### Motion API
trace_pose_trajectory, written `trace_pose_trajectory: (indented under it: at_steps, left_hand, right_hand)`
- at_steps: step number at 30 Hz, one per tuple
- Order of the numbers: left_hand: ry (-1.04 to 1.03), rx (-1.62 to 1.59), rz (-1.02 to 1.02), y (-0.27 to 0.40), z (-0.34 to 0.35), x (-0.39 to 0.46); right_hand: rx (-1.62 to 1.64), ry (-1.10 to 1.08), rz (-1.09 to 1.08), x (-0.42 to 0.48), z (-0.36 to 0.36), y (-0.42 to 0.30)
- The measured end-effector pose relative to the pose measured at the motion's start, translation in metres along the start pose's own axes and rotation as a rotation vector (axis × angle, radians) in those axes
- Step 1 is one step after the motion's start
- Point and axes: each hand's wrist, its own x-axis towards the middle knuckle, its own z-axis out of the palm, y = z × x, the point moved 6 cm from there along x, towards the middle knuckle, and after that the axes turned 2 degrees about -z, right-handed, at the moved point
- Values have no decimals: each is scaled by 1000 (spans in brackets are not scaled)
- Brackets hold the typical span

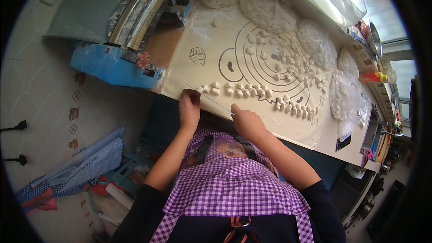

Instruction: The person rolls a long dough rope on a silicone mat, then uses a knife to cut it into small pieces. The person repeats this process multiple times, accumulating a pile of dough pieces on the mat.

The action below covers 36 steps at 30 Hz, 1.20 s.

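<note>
My right hand (248, 121) is closed around the handle end of a thin knife (214, 101). Its narrow blade slants up and left over the front part of a cream silicone mat (202, 71). Near the blade's far end, my left hand (189, 109) is curled at the mat's front edge; whether its shadowed fingers hold anything cannot be made out. Just beyond the blade, small cut dough pieces (248, 90) lie in a zigzag double row running right. More dough pieces (297, 64) are scattered over the printed circles.
A blue dough-rolling machine (111, 64) with metal rollers stands at the left. Clear plastic bags of dough pieces (268, 11) line the counter's back and right side. A phone (343, 142) lies near the sink (369, 131). Blue checked cloth (91, 162) hangs at lower left.
</note>
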Motion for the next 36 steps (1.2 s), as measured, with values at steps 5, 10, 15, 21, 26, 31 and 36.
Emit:
trace_pose_trajectory:
  at_steps: [5,10,15,21,26,31,36]
  left_hand:
    - [-11,182,124,9,3,5]
    - [-83,189,76,6,-1,13]
    - [-51,-149,-214,-30,-13,0]
    - [-271,-72,-149,-22,10,30]
    - [-365,-305,-94,47,40,39]
    - [-673,-709,-534,69,79,4]
    - [-777,-656,-556,119,97,-18]
  right_hand:
    - [14,-27,19,10,4,-1]
    - [73,-26,45,26,20,4]
    - [352,161,36,-7,13,20]
    - [463,318,296,-63,-24,62]
    - [386,502,484,-131,-21,120]
    - [272,690,804,-216,-23,170]
    - [234,812,1024,-290,-35,220]
